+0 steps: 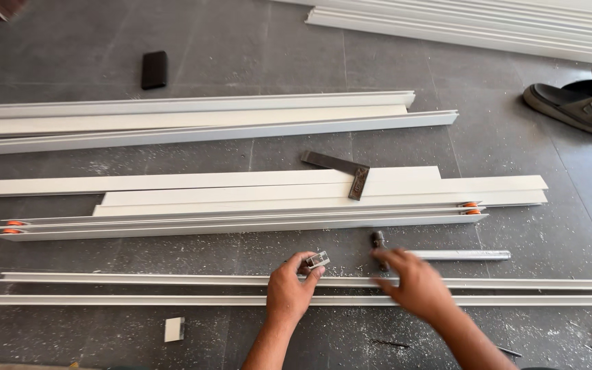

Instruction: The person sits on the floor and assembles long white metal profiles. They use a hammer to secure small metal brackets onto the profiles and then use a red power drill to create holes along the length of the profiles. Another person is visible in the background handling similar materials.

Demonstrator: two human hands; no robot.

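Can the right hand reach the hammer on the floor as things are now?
Probably yes: the right hand already hovers beside the hammer, its fingers near the head, and nothing lies between them.

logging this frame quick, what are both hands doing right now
Left hand: closed, pinching a small silver metal block.
Right hand: open, fingers spread over the long white aluminium channel, holding nothing; blurred.

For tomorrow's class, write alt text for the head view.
Two bare hands work over long white profiles on a grey floor: the left hand pinches a small metal block, the right hand reaches toward a hammer.
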